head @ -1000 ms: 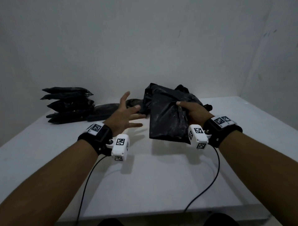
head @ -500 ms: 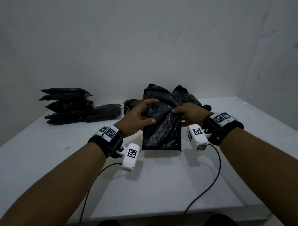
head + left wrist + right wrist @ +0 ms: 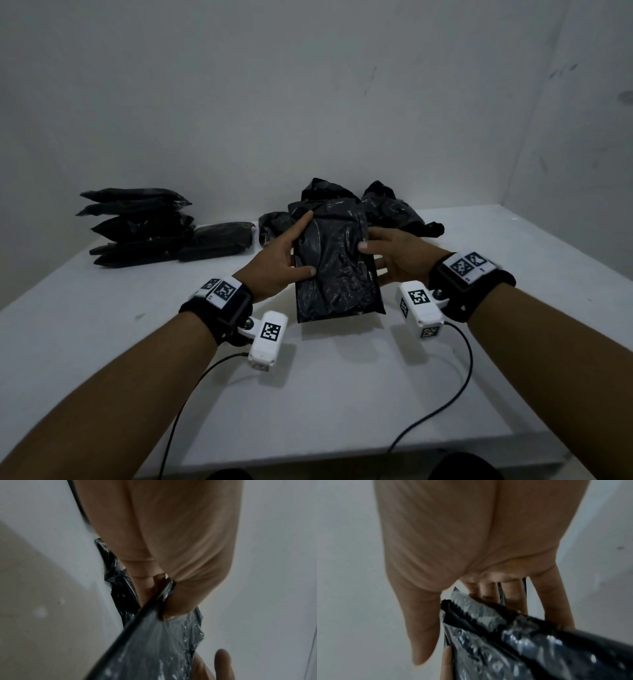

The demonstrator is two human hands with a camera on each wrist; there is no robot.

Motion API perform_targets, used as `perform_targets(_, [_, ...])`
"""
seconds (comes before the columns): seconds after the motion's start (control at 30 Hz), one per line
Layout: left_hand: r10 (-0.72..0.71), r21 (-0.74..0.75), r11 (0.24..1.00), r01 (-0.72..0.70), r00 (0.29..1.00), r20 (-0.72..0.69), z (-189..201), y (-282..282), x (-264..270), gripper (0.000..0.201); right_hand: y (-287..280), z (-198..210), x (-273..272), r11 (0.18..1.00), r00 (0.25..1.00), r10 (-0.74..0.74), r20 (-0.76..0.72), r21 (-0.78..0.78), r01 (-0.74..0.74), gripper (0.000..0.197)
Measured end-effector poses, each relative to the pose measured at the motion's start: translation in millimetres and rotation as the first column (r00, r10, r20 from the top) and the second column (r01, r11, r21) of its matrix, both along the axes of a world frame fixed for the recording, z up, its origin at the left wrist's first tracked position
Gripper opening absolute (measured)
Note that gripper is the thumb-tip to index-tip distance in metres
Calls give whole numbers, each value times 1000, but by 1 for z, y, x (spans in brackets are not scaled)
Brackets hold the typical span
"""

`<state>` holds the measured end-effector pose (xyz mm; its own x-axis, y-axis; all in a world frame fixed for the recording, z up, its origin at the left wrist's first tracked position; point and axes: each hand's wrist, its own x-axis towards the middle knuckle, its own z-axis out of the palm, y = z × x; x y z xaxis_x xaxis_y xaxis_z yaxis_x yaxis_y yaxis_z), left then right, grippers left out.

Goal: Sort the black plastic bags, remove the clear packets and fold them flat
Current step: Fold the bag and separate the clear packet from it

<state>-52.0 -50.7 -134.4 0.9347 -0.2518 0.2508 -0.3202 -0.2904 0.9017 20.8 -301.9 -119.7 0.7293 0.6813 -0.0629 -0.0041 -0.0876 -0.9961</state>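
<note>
A black plastic bag (image 3: 337, 263), folded into a flat oblong, is held just above the white table (image 3: 342, 394) between both hands. My left hand (image 3: 284, 260) grips its left edge, thumb on top and fingers underneath. My right hand (image 3: 394, 262) holds the right edge the same way, thumb over the top. The left wrist view shows the thumb pressing the bag (image 3: 154, 642) against the fingers. In the right wrist view the bag (image 3: 513, 642) lies between thumb and spread fingers. No clear packet is visible.
A stack of folded black bags (image 3: 137, 226) lies at the back left, with one more flat bag (image 3: 219, 240) beside it. A loose heap of crumpled black bags (image 3: 390, 209) sits behind the hands near the wall. Wrist camera cables (image 3: 445, 404) trail toward the front table edge.
My left hand came in from the open air and took the bag's left edge. The bag went from hanging in my right hand to a flatter oblong held lower and nearer, between both hands.
</note>
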Motion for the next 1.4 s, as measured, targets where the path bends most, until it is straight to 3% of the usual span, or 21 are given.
perform_targets(0.2, [4, 52, 999, -7, 998, 69, -1, -3, 1, 99, 4, -2, -4, 998, 995, 0, 98, -56, 5, 67])
perform_targets(0.37, [28, 4, 1000, -28, 997, 79, 2, -11, 2, 82, 1, -4, -5, 1000, 996, 24, 86, -13, -23, 62])
perform_targets(0.7, [-17, 30, 999, 15, 998, 61, 0, -12, 6, 99, -9, -9, 0, 998, 998, 24, 57, 57, -27, 62])
perform_targets(0.87, [-65, 49, 997, 63, 998, 27, 4, -26, 11, 87, -21, -9, 0, 997, 999, -18, 52, 76, 14, 63])
perform_targets(1.0, [-101, 142, 985, 93, 994, 50, 5, -41, 21, 91, -40, -11, -2, 995, 997, -68, 29, 77, 65, 64])
perform_targets(1.13, [-129, 149, 982, 117, 988, 79, 6, -71, 34, 93, -76, -10, -4, 984, 985, -169, 17, 66, 168, 35])
perform_targets(1.23, [-164, 128, 980, 153, 983, 77, 6, -99, 46, 93, -119, -9, -2, 944, 943, -331, 28, 19, 330, 27])
perform_targets(1.33, [-208, 117, 973, 199, 976, 68, 7, -130, 59, 93, -173, -8, 0, 831, 831, -554, 49, -20, 556, 20])
perform_targets(1.4, [-239, 120, 966, 231, 969, 64, 6, -153, 68, 93, -213, -10, 4, 713, 716, -695, 63, -64, 698, 15])
